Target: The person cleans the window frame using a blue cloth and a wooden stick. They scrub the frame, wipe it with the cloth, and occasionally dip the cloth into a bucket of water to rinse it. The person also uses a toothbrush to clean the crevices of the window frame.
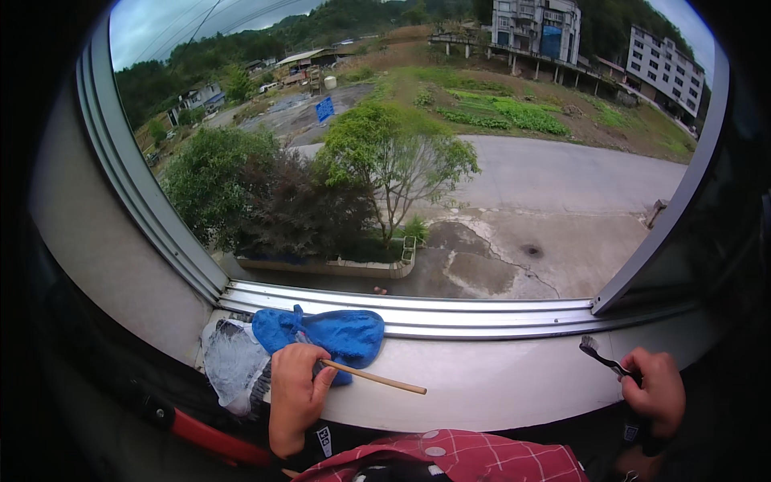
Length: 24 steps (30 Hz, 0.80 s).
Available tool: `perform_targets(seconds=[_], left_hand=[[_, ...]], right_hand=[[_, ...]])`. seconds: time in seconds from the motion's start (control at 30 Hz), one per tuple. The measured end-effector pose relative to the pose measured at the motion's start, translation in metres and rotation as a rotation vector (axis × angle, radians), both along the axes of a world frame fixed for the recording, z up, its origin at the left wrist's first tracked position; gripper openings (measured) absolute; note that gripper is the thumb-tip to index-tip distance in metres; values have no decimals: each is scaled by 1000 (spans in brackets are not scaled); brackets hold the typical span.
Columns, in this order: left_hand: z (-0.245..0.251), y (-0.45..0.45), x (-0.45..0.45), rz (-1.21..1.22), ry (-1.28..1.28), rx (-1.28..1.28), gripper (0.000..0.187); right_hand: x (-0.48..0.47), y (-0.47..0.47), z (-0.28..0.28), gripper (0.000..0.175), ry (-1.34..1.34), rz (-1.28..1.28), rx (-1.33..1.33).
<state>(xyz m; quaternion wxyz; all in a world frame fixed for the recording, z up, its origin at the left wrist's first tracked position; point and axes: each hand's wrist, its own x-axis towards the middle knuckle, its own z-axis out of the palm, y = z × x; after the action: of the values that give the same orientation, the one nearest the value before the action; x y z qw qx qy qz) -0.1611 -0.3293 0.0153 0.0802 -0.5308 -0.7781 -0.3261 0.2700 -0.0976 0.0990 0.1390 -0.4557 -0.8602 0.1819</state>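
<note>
My left hand (301,385) grips a thin wooden stick (379,378), perhaps a chopstick, that points right over the white windowsill (482,382). Under and behind that hand a blue cloth (355,331) lies bunched against the window track. A clear object partly shows at the fingers, too hidden to name. To its left is a crumpled whitish cloth (232,367) with dark grey patches. At the sill's right end my right hand (653,388) holds a black toothbrush-like brush (604,360), its bristled head tilted up towards the window.
The aluminium window track (421,310) runs along the sill's far edge, with a metal frame (150,199) rising at left. Beyond the opening are trees and a paved yard (542,241) below. A red bar (211,437) is low at left. A red checked garment (470,455) covers my front.
</note>
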Motion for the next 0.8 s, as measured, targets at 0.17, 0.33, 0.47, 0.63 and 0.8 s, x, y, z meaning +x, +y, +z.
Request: perform_targets(seconds=[0.17,0.33,0.47,0.63,0.8], left_hand=[[-9,-11,-15,-62,-108,120,16],[-31,-29,-24,-58,-494,387,13],[-50,-29,-31,-140,-454,538,16],[-60,-28,-33,-131,-495,612,20],[-57,-31,-32,-61,-365,556,23]], right_hand=[[-91,4,47,18,95,247,46],[-213,31,59,17,114,685,137],[-334,30,45,20,-5,929,268],[-476,11,-2,41,-172,1048,313],[-575,-9,-54,48,-147,1097,-74]])
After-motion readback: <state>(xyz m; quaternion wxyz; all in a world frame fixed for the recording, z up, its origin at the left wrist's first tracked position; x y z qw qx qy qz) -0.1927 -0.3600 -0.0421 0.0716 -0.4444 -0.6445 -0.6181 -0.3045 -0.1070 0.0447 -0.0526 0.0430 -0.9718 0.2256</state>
